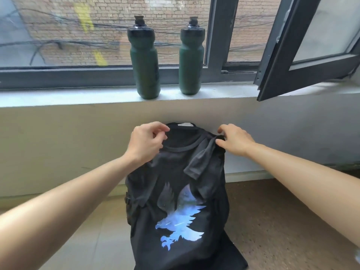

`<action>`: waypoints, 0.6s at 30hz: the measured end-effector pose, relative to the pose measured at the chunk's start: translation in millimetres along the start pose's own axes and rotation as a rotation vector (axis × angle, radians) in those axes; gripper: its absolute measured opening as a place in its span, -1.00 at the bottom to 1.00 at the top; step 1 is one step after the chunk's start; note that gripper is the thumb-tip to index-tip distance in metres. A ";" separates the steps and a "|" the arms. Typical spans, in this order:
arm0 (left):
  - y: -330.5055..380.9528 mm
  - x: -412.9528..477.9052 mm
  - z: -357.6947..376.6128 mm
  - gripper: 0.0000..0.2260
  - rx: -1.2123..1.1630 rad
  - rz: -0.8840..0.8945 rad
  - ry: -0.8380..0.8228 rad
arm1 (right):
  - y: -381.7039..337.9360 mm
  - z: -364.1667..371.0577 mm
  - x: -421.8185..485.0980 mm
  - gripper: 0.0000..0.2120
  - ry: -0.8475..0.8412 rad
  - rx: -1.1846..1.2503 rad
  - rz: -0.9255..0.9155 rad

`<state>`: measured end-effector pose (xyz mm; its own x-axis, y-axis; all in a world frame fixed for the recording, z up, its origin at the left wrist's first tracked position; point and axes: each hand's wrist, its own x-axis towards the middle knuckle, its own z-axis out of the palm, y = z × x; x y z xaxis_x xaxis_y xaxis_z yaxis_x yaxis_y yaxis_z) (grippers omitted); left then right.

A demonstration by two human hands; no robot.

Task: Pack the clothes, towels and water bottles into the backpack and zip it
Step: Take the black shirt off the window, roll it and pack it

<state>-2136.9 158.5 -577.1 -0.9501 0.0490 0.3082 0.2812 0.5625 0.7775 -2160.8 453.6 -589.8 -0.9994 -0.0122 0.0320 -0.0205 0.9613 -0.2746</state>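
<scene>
Brick wall and cables show through the window above a pale sill (78, 96), where two dark green water bottles, one to the left (146, 61) and one to the right (191, 59), stand upright and apart, not yet packed. An open window sash (292, 55) swings inward at right.

Below the sill, over the floor (272, 211), hangs a black T-shirt (175, 191) with a blue eagle print, held by its shoulders. The left hand (145, 145) has its grip pinched on the cloth beside the collar. The right hand (235, 141) pinches the other shoulder, where a sleeve (200, 158) lies folded across the front. Both forearms reach forward, the hands level and apart.

The step looks like folding the shirt for packing. Next it likely needs folding smaller, then lowering into the backpack. A dark strap-like edge (127, 201) beside the shirt may be that bag; I cannot tell.
</scene>
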 end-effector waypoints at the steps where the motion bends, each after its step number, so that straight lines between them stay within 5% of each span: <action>1: -3.6 3.6 -15.2 -0.74 0.005 0.008 0.024 | 4.4 2.0 -0.7 -0.60 -0.002 0.061 0.007; 4: -33.7 6.7 -59.0 -0.66 0.113 -0.061 0.065 | 18.3 10.0 -6.2 -0.64 0.038 0.291 -0.031; 7: -74.4 -5.1 -86.6 -0.64 0.211 -0.175 -0.069 | 29.7 18.7 -11.5 -0.58 0.039 0.438 -0.026; 11: -97.2 -13.9 -89.5 -0.85 -0.069 -0.474 -0.364 | 27.7 23.9 -7.2 -0.52 -0.056 0.643 0.021; 13: -95.9 -12.2 -81.8 -0.74 -0.174 -0.643 -0.353 | 18.3 24.4 -4.7 -0.51 -0.059 0.706 0.025; 18: -85.7 -6.3 -66.1 -0.70 -0.368 -0.748 -0.241 | -25.5 30.3 -10.4 -0.71 0.328 0.317 -0.195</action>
<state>-2146.1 55.4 -609.4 -0.8940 -0.0304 -0.4469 -0.4425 0.2156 0.8705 -2150.7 420.9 -612.2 -0.9158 -0.0474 0.3989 -0.2648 0.8179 -0.5108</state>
